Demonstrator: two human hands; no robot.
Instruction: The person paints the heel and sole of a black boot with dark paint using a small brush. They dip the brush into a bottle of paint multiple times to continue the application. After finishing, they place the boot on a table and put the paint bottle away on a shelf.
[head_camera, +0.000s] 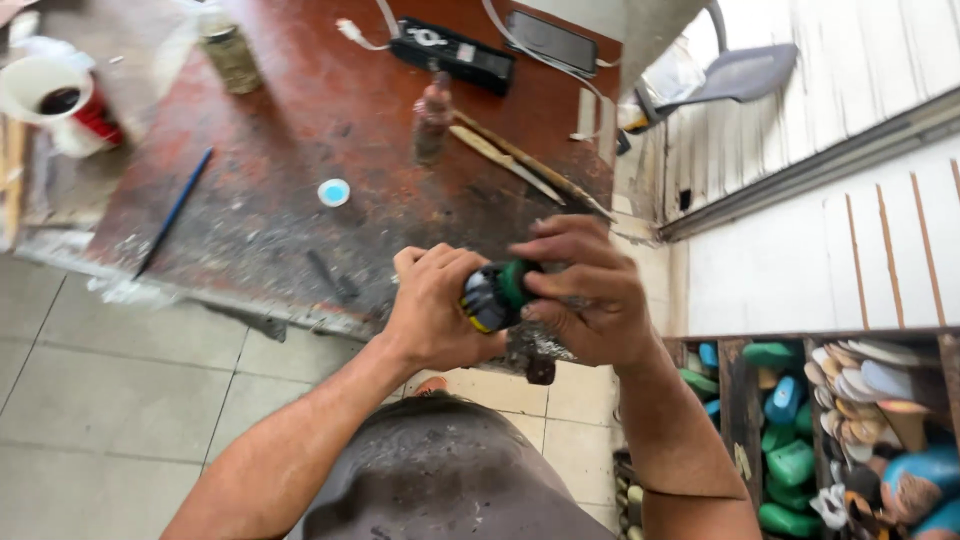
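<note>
Both hands are up in front of the chest, just past the near edge of the workbench, working on one small thing. The left hand is curled into a loose fist around the bottom of a small container, dark body with a yellow band showing between the fingers. The right hand comes in from the other side with thumb and fingertips pinched on its green cap. So the little bottle is held in the air between the two hands, tilted sideways, not resting on anything.

The bench itself is a beat-up reddish top, heavily stained. On it: a small light-blue lid near the middle, a blue pencil lying diagonally toward the left edge, a stained bottle standing upright further back, and a couple of long wooden-handled tools lying just beside it toward the right edge. At the far edge there's a black power strip with a phone next to it. The far left corner has a jar, and a white cup with dark stuff in it sits just off the left edge.

Down at the right, wooden shelving is packed with green, blue and tan shoe lasts.
</note>
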